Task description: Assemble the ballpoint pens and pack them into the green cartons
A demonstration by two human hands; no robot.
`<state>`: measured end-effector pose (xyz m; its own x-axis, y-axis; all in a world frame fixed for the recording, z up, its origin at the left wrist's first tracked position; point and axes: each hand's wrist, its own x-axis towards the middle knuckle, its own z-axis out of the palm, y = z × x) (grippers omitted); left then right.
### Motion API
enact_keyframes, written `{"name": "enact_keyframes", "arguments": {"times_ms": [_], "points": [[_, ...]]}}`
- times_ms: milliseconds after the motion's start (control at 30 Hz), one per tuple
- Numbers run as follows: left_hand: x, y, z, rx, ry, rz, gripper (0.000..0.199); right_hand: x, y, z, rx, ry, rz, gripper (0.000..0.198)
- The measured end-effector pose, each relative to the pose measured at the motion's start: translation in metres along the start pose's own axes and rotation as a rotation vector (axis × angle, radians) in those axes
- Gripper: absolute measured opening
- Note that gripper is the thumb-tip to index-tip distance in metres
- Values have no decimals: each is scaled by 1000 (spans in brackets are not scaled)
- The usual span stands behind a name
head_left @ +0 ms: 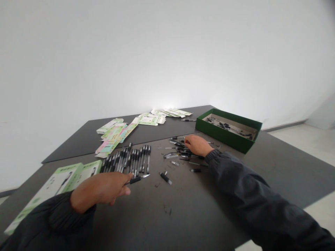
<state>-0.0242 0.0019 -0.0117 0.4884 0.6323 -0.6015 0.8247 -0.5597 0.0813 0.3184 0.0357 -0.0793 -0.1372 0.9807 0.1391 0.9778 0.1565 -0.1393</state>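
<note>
Pinched in my left hand [107, 188] is an uncapped gel pen [136, 180], its clear tip pointing right. Just beyond that hand lies a row of capped black pens [134, 158], side by side. My right hand [199, 144] reaches into a loose pile of pens and pen parts [180, 151]; its fingers are bent down, and what they grip, if anything, is hidden. A short black pen cap [165, 178] lies between the hands, and a small clear piece [175, 163] rests near the pile.
A green open box [222, 136] holding pen parts stands at the right. Flattened green and white cartons [151, 119] and colourful ones [112, 139] lie along the back and left of the dark table [157, 223]. Green and white pen boxes [60, 184] sit beside my left arm.
</note>
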Motion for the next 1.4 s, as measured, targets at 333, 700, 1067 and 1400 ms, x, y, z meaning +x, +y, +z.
{"name": "enact_keyframes", "arguments": {"times_ms": [333,700,1067,1400], "points": [[4,0,2,5,-7,-17,50,2,-2,16,-47,-44,-115,18],[6,5,3,33,-6,-34,48,1,6,17,-53,-62,-32,15],[6,7,2,15,4,-17,46,-9,-31,10,39,47,-176,18],[1,13,-4,3,-79,23,42,1,-69,22,-39,-13,-415,23]]}}
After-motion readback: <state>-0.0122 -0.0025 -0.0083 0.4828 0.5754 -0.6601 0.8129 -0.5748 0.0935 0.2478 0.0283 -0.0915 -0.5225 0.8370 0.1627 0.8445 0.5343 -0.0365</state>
